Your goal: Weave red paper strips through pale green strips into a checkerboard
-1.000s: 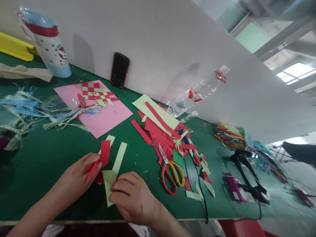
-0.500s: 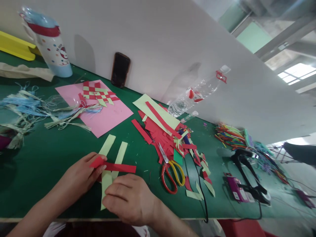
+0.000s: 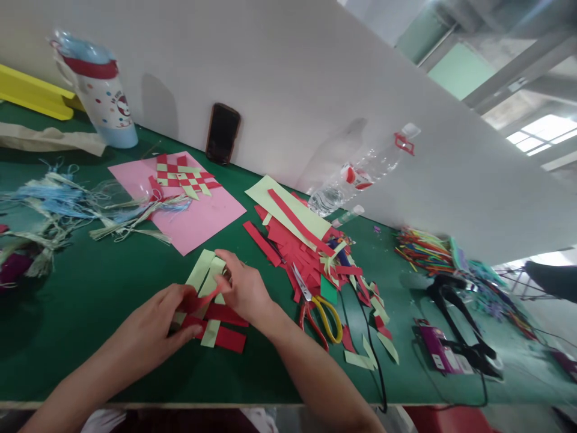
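On the green table [image 3: 90, 288] lies a small weave of light green strips [image 3: 201, 272] and red strips [image 3: 228, 338] close to me. My left hand [image 3: 153, 322] presses its fingers on the left side of the weave. My right hand [image 3: 241, 288] reaches over it, fingers pinched on the end of a red strip near the green strips. Both forearms come in from the bottom edge.
A pile of red and green paper strips [image 3: 297, 240] and red-yellow scissors [image 3: 318, 307] lie right of my hands. Farther back are a pink sheet [image 3: 198, 216] bearing a finished weave [image 3: 183, 175], raffia strands [image 3: 67, 207], a phone [image 3: 222, 132], a plastic bottle [image 3: 356, 177] and a dotted tumbler [image 3: 106, 90].
My right hand moved up from the near edge across the strips and pinched a red strip. Two red strips now lie across the green ones. The view shifted slightly.
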The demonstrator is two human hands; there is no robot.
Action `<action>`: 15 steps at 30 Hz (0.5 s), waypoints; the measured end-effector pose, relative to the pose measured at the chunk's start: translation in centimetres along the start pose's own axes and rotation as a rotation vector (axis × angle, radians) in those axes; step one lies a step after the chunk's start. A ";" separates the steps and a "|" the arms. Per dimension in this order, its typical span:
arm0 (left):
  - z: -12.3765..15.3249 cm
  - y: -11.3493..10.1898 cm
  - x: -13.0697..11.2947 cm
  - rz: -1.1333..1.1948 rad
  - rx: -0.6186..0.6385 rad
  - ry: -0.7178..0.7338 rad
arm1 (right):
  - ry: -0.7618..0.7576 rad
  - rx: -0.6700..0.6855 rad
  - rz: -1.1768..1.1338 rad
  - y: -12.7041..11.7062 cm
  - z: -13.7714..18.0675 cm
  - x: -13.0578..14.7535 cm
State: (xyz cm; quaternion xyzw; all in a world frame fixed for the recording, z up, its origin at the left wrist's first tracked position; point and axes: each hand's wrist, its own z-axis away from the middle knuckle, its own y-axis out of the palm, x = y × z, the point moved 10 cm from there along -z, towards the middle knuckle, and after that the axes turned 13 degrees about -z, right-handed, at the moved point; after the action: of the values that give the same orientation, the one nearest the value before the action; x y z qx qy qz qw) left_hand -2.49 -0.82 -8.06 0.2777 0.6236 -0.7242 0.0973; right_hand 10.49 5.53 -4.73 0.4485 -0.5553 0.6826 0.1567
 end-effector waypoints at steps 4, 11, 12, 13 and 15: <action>0.2 0.6 -0.4 -0.009 0.078 0.062 | -0.006 0.045 0.010 1.1 -0.9 -1.0; 0.2 1.0 -0.5 -0.052 0.087 0.104 | -0.015 -0.201 -0.106 -4.7 1.3 -1.9; 0.2 1.0 -0.5 -0.055 0.082 0.103 | -0.043 -0.219 -0.101 -5.6 2.1 -1.5; 0.2 1.0 -0.5 -0.057 0.075 0.104 | -0.081 -0.219 -0.086 -6.1 3.0 -1.0; 0.2 0.9 -0.7 -0.059 0.068 0.111 | -0.187 -0.160 -0.040 -6.1 5.0 0.5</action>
State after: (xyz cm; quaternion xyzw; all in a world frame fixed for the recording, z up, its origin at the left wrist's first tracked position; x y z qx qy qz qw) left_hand -1.47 -1.31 -8.47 0.3022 0.6110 -0.7310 0.0314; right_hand 16.73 2.96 -0.69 0.5074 -0.6111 0.5881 0.1528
